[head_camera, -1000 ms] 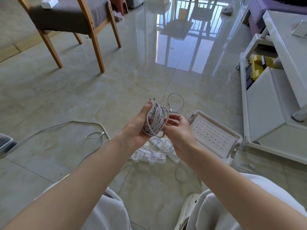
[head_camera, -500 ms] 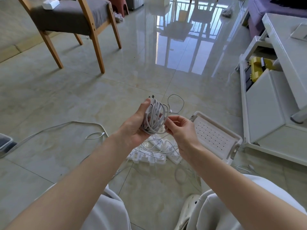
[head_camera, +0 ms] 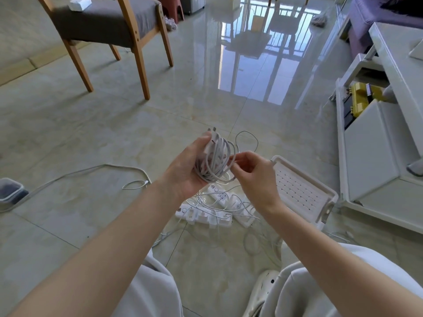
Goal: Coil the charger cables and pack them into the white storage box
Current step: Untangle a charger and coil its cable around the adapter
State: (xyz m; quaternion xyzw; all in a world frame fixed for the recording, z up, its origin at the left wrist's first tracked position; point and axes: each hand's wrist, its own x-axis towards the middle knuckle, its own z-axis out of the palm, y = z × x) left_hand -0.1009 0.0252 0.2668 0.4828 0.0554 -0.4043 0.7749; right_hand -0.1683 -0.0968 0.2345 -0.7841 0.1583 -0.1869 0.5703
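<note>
My left hand [head_camera: 186,171] grips a coiled white charger cable [head_camera: 215,160] with its plug block at the top, held above the floor. My right hand [head_camera: 254,177] pinches the loose end of that cable at the coil's right side. Below the hands lie white power strips [head_camera: 206,213] tangled with more white cables. The white storage box [head_camera: 302,191], perforated and with handles, stands on the floor just right of my right hand. Another long white cable [head_camera: 91,169] trails across the floor to the left.
A wooden chair [head_camera: 109,26] with a grey seat stands at the back left. A low white cabinet [head_camera: 370,143] with a yellow case inside runs along the right. A dark container [head_camera: 9,191] sits at the left edge. My knees and a white shoe [head_camera: 263,291] are at the bottom.
My right hand has shifted from under the coil to its right side, pinching the cable end. The coil in my left hand has tilted slightly.
</note>
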